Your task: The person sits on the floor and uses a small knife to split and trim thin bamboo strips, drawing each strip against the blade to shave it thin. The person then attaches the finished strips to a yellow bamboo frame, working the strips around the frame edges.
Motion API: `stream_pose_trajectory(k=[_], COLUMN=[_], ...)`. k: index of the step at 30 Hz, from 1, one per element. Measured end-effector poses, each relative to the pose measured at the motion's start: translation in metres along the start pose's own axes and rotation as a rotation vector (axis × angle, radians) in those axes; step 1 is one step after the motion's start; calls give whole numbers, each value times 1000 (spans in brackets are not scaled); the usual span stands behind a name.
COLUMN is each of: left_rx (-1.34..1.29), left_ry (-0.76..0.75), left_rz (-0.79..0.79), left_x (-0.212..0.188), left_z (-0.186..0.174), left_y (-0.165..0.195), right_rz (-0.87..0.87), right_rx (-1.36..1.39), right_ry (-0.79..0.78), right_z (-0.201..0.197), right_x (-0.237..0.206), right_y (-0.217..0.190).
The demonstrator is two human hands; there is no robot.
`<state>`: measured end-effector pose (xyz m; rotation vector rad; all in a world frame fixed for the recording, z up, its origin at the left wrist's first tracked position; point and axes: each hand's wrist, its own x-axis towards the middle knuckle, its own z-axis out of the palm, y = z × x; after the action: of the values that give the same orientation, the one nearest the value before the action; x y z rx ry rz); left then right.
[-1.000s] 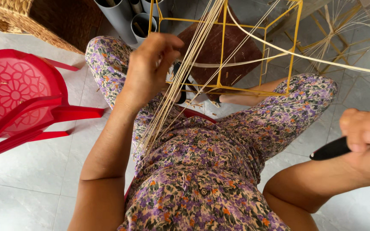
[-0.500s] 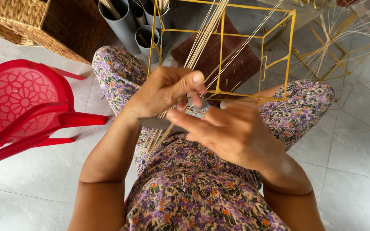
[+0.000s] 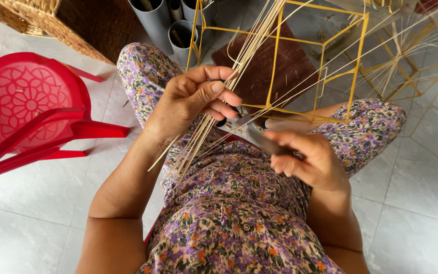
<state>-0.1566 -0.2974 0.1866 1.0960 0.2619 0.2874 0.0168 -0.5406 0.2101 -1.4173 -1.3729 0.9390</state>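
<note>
Your left hand [image 3: 193,101] pinches the bundle of pale reed strands [image 3: 239,66]; your right hand [image 3: 305,157], at 4 o'clock from it, grips a blurred dark tool [image 3: 262,142]. Risk: if the pinch loosens, the strands could splay off the yellow wire frame [image 3: 280,66], and the tool could nick your near fingers.

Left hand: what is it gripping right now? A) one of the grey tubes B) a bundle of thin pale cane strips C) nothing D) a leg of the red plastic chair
B: the left hand is closed around the bundle of thin pale strips running up through the yellow wire frame.

We've got our left hand [image 3: 196,101] raised, fingers curled tight; right hand [image 3: 305,157] sits lower, just beside it, fingers pinched.
</note>
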Motion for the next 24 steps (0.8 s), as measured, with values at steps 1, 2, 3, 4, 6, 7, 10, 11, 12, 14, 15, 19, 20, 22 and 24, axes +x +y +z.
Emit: stream_pose_trajectory(k=[1,2,3,4,6,7,10,11,12,14,15,19,20,22,24], left_rx=[-18,-36,-63,-89,-169,-221,-417,-489,-498,-518,-537,-530,-509,-437,-319], left_ry=[-6,-13,-15,-19,-35,-45,-112,-142,-146,-150,-153,-131,-113,-64,-22], left_rz=[10,20,25,32,16,-5,-34,-37,-52,-80,-96,-92,-75,-10,52], left_x=[-1,-3,-4,-5,-11,-14,-18,-18,-18,-17,-16,-12,-12,-10,-9], left_z=[-1,-1,-1,-1,2,5,10,12,13,16,17,22,25,31,37], left_y=[-3,-6,-8,-10,-15,-17,-24,-27,-30,-36,-39,-44,-45,-45,-43], right_rz=[40,81,119,121,127,112,65,45,25,33,38,12,6,-15,-40], right_rx=[107,214,319,328,348,398,535,569,602,624,637,520,496,445,390], right_ry=[28,58,90,79,57,23,-78,-109,-140,-119,-108,68,107,157,185], right_z=[0,1,2,3,4,5,8,10,12,15,17,23,25,28,30], right_x=[-1,0,4,8,17,24,44,50,54,56,56,51,50,48,47], right_y=[6,12,16,19,21,22,23,24,25,24,24,23,23,24,25])
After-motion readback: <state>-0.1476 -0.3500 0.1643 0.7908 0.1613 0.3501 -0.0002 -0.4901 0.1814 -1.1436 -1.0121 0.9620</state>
